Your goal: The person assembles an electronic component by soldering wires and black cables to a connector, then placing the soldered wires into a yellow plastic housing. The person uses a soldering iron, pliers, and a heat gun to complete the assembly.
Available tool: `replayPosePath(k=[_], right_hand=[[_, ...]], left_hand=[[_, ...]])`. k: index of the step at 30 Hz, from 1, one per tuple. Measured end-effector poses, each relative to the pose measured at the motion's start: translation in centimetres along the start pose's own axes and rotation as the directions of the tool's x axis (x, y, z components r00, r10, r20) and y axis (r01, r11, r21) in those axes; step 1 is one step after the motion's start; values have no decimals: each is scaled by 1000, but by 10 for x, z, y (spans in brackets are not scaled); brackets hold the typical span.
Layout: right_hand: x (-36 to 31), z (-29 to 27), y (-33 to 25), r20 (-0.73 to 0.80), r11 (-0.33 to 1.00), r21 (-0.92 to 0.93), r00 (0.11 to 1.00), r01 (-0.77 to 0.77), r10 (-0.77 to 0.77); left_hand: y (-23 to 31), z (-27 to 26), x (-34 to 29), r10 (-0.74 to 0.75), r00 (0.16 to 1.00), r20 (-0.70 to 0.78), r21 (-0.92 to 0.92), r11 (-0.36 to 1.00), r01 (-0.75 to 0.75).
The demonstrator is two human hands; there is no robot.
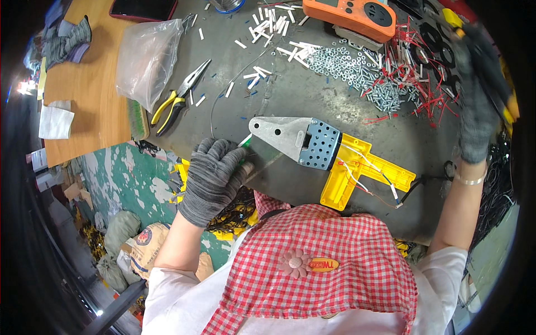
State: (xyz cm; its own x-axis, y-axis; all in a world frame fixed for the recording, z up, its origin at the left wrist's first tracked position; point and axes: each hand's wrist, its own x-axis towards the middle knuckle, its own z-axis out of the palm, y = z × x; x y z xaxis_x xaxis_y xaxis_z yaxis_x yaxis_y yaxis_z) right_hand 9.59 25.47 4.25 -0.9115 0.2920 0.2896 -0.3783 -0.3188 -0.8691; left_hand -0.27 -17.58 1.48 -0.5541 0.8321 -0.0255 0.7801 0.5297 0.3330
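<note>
In the middle of the bench lies a plastic-pipe welding iron (321,139), with a flat grey metal plate (277,132), a perforated blue-grey metal sleeve (320,144) and an open yellow handle shell (350,167). White and red wires show inside the shell. My left hand (215,178), in a grey striped glove, is closed beside the plate's tip. A thin green and white piece (245,143) sticks out from its fingers; its kind is unclear. At the far right my gloved right hand (477,120) is raised, closed around a black and yellow tool (498,84), partly blurred.
Yellow-handled pliers (177,100), a brush (137,120) and a clear plastic bag (148,64) lie at left. Behind the iron are piles of screws (385,92), nuts (340,61), white sleeves (271,25) and red-wired parts (413,56). An orange meter (352,17) stands at the back.
</note>
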Motion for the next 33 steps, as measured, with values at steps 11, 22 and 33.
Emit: replayPosePath(k=[11, 22, 33], right_hand=[[-73, 16, 13, -370, 496, -848, 878, -186, -304], [-91, 15, 35, -309, 638, -735, 951, -231, -12], [-84, 32, 50, -443, 756, -597, 896, -270, -29]], left_hand=[[52, 8, 28, 229, 960, -160, -67, 968, -242], [117, 52, 82, 389, 874, -290, -122, 891, -437], [120, 50, 85, 409, 884, -227, -113, 891, -441]])
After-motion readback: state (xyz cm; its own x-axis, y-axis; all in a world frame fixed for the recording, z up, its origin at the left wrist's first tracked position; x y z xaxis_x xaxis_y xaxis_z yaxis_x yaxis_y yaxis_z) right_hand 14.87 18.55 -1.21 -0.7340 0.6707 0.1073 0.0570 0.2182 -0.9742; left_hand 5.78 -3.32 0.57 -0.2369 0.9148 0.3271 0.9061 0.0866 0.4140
